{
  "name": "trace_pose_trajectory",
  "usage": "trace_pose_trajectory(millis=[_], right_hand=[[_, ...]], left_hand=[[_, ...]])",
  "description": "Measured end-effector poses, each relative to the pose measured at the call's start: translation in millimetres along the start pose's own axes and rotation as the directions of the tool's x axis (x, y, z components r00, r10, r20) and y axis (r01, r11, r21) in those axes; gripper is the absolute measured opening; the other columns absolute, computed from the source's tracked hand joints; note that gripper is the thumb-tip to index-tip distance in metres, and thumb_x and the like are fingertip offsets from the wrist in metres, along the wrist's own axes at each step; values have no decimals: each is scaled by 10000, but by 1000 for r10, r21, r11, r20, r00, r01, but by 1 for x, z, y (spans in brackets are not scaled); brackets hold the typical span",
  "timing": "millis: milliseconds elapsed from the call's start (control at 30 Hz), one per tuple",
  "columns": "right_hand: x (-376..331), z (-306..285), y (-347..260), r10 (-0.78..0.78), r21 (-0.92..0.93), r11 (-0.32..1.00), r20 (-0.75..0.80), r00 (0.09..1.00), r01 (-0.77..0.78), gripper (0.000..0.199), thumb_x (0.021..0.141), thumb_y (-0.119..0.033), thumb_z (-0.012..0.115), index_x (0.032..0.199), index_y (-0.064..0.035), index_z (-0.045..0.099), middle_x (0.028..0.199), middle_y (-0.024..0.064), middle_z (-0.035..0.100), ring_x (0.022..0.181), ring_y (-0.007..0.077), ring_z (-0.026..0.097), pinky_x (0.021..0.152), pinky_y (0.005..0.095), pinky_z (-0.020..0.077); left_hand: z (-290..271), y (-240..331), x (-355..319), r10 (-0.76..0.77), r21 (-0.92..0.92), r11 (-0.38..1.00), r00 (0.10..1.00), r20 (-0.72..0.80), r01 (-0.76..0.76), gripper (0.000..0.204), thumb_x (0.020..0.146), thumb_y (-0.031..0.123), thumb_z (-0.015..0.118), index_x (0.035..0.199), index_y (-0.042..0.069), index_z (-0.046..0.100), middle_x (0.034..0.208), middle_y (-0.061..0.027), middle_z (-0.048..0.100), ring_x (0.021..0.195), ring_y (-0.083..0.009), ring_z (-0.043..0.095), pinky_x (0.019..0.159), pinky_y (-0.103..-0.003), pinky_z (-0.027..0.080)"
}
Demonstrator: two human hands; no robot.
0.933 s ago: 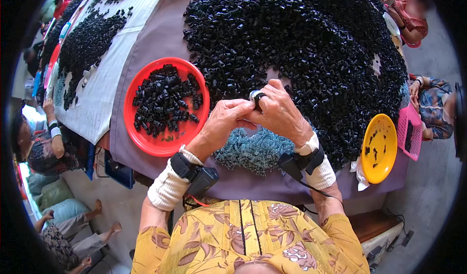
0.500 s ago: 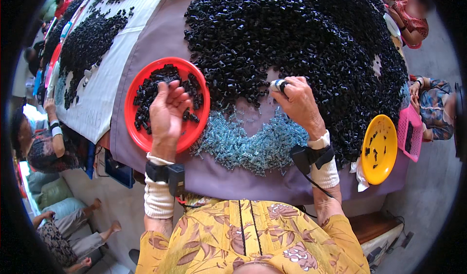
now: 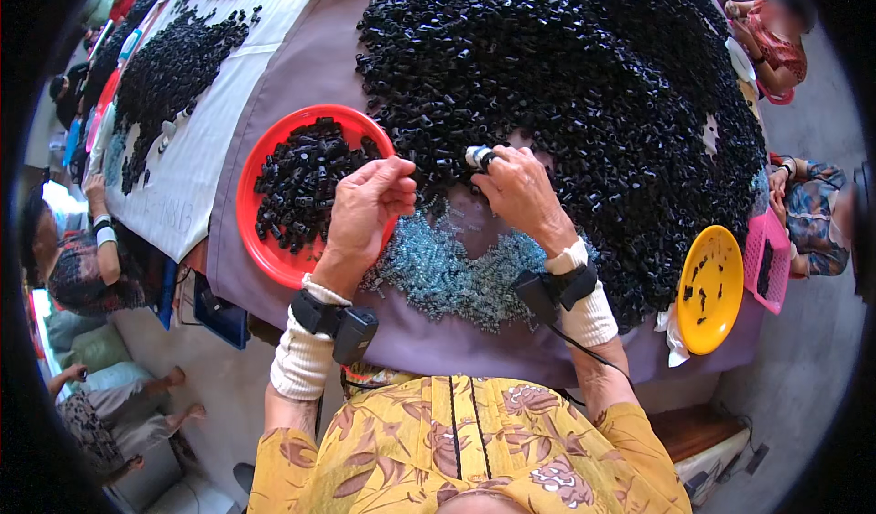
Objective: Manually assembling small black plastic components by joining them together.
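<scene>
My left hand [image 3: 372,206] is over the right rim of a round red tray [image 3: 265,251], its fingers drawn together in a pinch. Whatever is between them is too small to make out. Small black plastic pieces [image 3: 306,181] fill much of the tray. My right hand [image 3: 525,195] hovers at the near edge of a large heap of similar black pieces [image 3: 547,76], fingers curled in, with a whitish wrap on one finger. Its fingertips hide what they hold, if anything. Between and below my hands lies a spread of small pale-blue coil springs [image 3: 456,272].
A yellow oval tray [image 3: 712,290] with a few black pieces and a pink basket [image 3: 765,263] stand at the right. More black pieces lie on a white cloth [image 3: 187,186] at the left. Other people sit along both sides. A cable hangs from my right wrist.
My left hand has moved right, from over the red tray's middle to its rim, and its loose fingers have closed. My right hand has shifted left, toward it.
</scene>
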State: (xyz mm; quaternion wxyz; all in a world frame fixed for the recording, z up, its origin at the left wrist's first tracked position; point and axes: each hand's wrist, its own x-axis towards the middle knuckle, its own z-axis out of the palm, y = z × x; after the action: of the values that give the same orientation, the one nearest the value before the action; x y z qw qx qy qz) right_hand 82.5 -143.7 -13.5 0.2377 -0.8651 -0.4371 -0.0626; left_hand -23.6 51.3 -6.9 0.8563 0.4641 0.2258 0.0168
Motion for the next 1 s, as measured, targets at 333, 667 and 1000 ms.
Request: trace_pose_trajectory(millis=[333,667,1000], right_hand=[[14,13,10,80,-13,997,86,993,-79,189,736,-153,680,776,19,613,810,153,621,783,305,598,708,401,437],[-2,-9,5,170,530,840,-54,984,-116,194,747,-159,704,780,7,609,662,148,610,551,255,592,503,310,451],[-13,-25,5,182,387,911,-66,981,-143,132,744,-135,669,725,-18,608,689,135,590,654,296,574,608,388,440]], left_hand=[[10,-11,5,-36,128,991,999,20,33,185,911,182,552,978,30,635,772,-25,638,669,-98,599,639,-246,508],[36,-22,10,-24,186,982,974,223,-18,299,891,158,591,1139,-6,563,952,-79,640,838,-137,625,724,-281,534],[39,-26,11,-51,35,998,972,230,44,215,887,103,569,1067,-12,593,920,-116,653,798,-184,647,732,-321,537]])
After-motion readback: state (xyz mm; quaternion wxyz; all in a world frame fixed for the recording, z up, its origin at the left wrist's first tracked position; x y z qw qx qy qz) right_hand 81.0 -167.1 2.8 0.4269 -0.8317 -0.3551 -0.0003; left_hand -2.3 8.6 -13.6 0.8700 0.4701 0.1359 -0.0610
